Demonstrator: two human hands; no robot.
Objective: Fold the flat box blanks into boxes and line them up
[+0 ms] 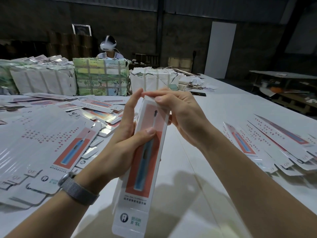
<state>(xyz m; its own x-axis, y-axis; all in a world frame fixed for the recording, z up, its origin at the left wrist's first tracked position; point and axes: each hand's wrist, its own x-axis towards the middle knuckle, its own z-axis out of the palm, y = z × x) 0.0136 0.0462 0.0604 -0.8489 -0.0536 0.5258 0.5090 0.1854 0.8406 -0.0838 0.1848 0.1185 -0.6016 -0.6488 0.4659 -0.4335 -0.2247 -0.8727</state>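
Note:
A long white box (142, 172) with a red panel and a blue toothbrush picture stands tilted in front of me above the table. My left hand (127, 134) grips its middle, thumb across the front, index finger raised along the top left edge. My right hand (178, 114) pinches the flap at the box's top end. A fanned stack of flat blanks (42, 143) lies to the left. A row of folded boxes (274, 145) lies side by side on the right.
The white table (197, 169) stretches ahead. Loose blanks (96, 107) are scattered behind the stack. Strapped paper-wrapped bundles (101, 78) stand across the far side. Behind them sits a person wearing a white headset (108, 45). A dark phone (197, 93) lies further back.

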